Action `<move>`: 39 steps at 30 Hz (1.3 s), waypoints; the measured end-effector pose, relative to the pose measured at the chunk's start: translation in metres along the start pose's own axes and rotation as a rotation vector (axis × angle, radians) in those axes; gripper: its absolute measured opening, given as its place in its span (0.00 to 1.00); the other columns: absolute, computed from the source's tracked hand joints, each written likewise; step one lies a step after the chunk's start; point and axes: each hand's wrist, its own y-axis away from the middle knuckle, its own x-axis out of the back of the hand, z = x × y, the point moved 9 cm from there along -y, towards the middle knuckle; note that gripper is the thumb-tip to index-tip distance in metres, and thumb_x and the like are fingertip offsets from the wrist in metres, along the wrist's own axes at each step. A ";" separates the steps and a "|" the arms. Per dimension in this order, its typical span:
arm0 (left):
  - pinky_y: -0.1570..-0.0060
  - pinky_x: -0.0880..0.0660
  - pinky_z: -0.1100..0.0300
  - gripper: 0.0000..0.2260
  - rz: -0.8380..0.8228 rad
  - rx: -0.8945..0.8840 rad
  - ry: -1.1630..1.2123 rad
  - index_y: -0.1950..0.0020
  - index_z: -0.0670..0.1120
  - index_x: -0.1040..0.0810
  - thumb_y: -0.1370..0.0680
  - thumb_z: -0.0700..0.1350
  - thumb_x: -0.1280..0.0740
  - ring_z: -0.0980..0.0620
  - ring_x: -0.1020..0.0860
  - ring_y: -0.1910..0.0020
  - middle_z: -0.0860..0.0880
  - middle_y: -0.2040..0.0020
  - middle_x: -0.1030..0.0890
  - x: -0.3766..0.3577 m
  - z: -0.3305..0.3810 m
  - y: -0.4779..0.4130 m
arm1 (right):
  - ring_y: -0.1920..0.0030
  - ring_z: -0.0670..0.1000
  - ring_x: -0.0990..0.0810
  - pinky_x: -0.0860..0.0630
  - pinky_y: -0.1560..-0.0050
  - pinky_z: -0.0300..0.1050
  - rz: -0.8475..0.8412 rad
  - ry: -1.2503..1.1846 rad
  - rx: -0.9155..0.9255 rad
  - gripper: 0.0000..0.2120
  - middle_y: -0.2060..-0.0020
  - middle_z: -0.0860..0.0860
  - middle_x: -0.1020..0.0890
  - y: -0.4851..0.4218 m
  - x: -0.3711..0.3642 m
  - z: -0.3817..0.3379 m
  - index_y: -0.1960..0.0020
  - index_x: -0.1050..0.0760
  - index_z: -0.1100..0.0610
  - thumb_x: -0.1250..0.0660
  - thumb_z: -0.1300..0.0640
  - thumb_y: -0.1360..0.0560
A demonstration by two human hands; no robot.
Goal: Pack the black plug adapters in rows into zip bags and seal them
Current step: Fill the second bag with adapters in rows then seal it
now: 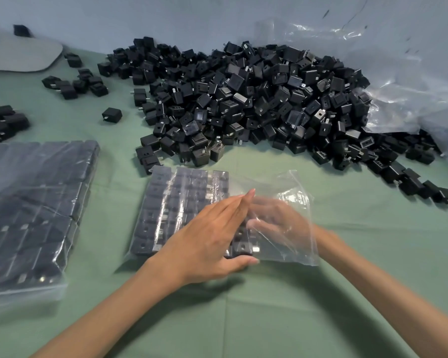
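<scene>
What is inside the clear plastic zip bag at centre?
Rows of black plug adapters fill the left part of the clear zip bag; the right hand shows blurred through plastic. The left hand on top hides some.

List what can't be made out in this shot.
Head view:
The right hand: blurred inside the zip bag; its grip is unclear.
The adapter rows in that bag: partly hidden under the left hand.
The full bag at left: cut off by the frame edge.

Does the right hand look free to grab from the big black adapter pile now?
Probably not directly: the right hand sits inside the clear plastic zip bag, film over it. It must slide out first; beyond that, the pile of loose black plug adapters lies uncovered behind.
</scene>
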 end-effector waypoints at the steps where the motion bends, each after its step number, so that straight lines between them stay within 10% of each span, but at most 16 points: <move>1: 0.25 0.51 0.59 0.46 -0.001 0.001 0.009 0.22 0.47 0.67 0.24 0.69 0.43 0.52 0.45 0.24 0.46 0.23 0.41 0.000 0.000 0.000 | 0.47 0.62 0.22 0.25 0.46 0.55 -0.060 0.023 0.013 0.16 0.48 0.64 0.23 -0.001 -0.006 0.000 0.35 0.25 0.57 0.39 0.51 0.19; 10: 0.28 0.60 0.63 0.45 0.004 0.022 0.020 0.23 0.48 0.68 0.24 0.68 0.44 0.56 0.51 0.25 0.47 0.22 0.44 0.000 -0.003 0.001 | 0.52 0.63 0.18 0.21 0.53 0.63 0.103 -0.484 -0.027 0.13 0.50 0.57 0.18 0.003 0.022 -0.012 0.40 0.25 0.37 0.35 0.42 0.23; 14: 0.27 0.56 0.61 0.44 -0.021 0.037 0.028 0.21 0.46 0.60 0.25 0.69 0.43 0.55 0.48 0.25 0.48 0.23 0.42 -0.004 -0.006 0.002 | 0.44 0.37 0.21 0.26 0.46 0.31 -0.099 -0.524 -0.232 0.17 0.46 0.35 0.19 0.012 0.002 0.004 0.39 0.28 0.36 0.32 0.51 0.25; 16: 0.27 0.54 0.61 0.43 -0.023 0.048 0.029 0.21 0.43 0.53 0.25 0.69 0.43 0.55 0.47 0.26 0.48 0.24 0.40 -0.004 -0.008 0.001 | 0.44 0.33 0.23 0.28 0.46 0.27 -0.151 -0.558 -0.267 0.23 0.42 0.40 0.22 0.016 -0.002 0.007 0.36 0.31 0.45 0.31 0.61 0.26; 20: 0.26 0.51 0.62 0.41 -0.035 0.068 0.059 0.22 0.43 0.43 0.25 0.70 0.45 0.56 0.46 0.25 0.49 0.24 0.38 -0.007 -0.011 0.000 | 0.48 0.35 0.24 0.28 0.45 0.32 -0.087 -0.458 -0.183 0.26 0.47 0.48 0.25 0.016 0.002 0.007 0.32 0.33 0.62 0.30 0.62 0.28; 32: 0.24 0.57 0.56 0.38 -0.115 0.015 -0.145 0.22 0.42 0.51 0.21 0.69 0.61 0.52 0.52 0.22 0.47 0.21 0.49 -0.020 -0.006 0.001 | 0.45 0.54 0.18 0.22 0.43 0.50 -0.024 -0.608 -0.311 0.21 0.46 0.56 0.17 0.021 0.005 0.011 0.37 0.25 0.64 0.28 0.66 0.29; 39: 0.23 0.55 0.54 0.34 -0.109 0.027 -0.185 0.22 0.41 0.49 0.20 0.63 0.63 0.52 0.53 0.22 0.45 0.21 0.49 -0.020 -0.005 0.001 | 0.37 0.50 0.22 0.27 0.37 0.43 -0.030 -0.579 -0.224 0.15 0.40 0.49 0.19 0.023 0.008 -0.001 0.35 0.24 0.58 0.35 0.61 0.21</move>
